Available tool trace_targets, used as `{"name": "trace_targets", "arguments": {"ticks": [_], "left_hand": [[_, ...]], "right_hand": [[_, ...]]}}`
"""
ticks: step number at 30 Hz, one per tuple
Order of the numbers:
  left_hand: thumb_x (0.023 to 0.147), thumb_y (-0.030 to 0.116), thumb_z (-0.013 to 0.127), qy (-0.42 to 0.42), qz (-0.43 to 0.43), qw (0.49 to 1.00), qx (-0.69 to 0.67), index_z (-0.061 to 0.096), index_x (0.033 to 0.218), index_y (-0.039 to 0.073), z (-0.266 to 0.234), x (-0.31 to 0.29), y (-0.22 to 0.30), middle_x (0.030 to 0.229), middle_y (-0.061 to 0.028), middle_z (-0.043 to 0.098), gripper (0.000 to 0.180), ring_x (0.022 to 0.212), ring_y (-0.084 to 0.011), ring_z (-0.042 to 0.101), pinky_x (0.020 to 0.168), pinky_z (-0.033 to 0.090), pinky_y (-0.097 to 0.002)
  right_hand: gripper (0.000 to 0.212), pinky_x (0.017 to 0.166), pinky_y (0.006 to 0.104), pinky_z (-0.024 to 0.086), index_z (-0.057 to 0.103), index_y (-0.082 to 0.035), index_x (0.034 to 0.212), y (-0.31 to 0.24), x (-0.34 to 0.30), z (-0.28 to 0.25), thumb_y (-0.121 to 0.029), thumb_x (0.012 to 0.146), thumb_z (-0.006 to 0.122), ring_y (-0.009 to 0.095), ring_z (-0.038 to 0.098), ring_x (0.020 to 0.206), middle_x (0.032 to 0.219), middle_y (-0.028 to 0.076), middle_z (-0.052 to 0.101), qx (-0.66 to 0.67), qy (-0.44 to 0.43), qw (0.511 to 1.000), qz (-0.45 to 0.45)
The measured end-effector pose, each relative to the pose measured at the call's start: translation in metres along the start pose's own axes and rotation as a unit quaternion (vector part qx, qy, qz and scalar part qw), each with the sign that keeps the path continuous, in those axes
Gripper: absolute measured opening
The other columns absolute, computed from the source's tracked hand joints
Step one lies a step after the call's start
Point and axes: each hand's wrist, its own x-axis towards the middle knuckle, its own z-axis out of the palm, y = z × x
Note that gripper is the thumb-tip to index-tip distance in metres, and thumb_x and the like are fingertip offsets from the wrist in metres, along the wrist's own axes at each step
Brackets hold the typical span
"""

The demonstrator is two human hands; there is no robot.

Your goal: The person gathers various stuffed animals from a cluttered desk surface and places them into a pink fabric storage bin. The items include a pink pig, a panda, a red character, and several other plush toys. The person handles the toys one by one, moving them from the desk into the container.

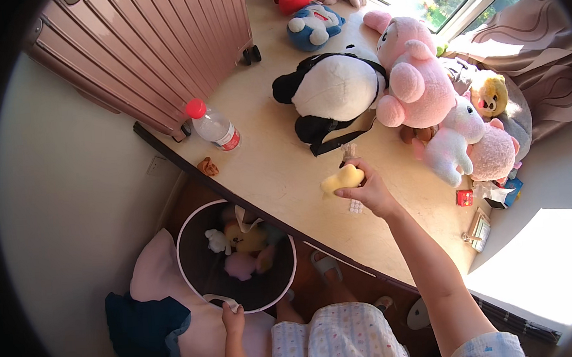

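Note:
My right hand [368, 190] is closed round a small yellow plush toy [342, 179] and holds it over the pale ledge [286, 178]. Beneath that hand lie a small white blister-like strip [355, 206] and a small clear item too blurred to name. My left hand [233, 318] grips the white strap handle [220, 301] of a round, dark-lined basket [181, 263] below the ledge's edge. Inside the basket are several plush toys, among them a white one [218, 241], a pink one [240, 266] and a yellowish one [245, 237].
On the ledge stand a pink suitcase [140, 50], a red-capped bottle [216, 125], a panda plush backpack [336, 87], a big pink plush [417, 72] and several other plush toys. A brown scrunchie-like item [208, 167] lies near the edge. Dark blue cloth [145, 334] lies left.

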Motion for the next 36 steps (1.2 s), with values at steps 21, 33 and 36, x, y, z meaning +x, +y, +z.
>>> {"name": "trace_targets", "arguments": {"ticks": [21,33,36], "left_hand": [[0.068,0.007,0.057,0.044,-0.013,0.999,0.010,0.042,0.105,-0.005,0.006,0.007,-0.003,0.094,-0.0236,0.056,0.042,0.091,-0.0363,0.054,0.079,0.042,-0.0371],[0.067,-0.001,0.053,0.049,0.016,0.998,-0.045,0.044,0.106,-0.002,0.010,0.034,-0.013,0.098,-0.0145,0.055,0.041,0.091,-0.0241,0.054,0.081,0.041,-0.0296],[0.066,-0.002,0.054,0.038,0.015,0.999,-0.026,0.044,0.105,-0.002,0.000,0.021,0.012,0.096,-0.0131,0.055,0.040,0.090,-0.0222,0.054,0.080,0.041,-0.0282]], "right_hand": [[0.064,0.096,0.0402,0.027,0.034,-0.004,0.122,-0.028,-0.070,-0.163,-0.021,0.068,0.065,0.033,0.028,0.118,0.127,0.021,0.026,-0.319,0.635,0.704,-0.029],[0.070,0.084,0.0354,0.041,0.037,0.001,0.116,0.035,-0.037,-0.183,-0.024,0.060,0.070,0.030,0.053,0.097,0.107,0.020,0.051,-0.157,0.503,0.850,0.026],[0.062,0.081,0.0344,0.043,0.040,0.002,0.111,0.032,-0.054,-0.173,-0.022,0.061,0.067,0.028,0.055,0.094,0.099,0.018,0.056,-0.110,0.531,0.839,-0.053]]}}
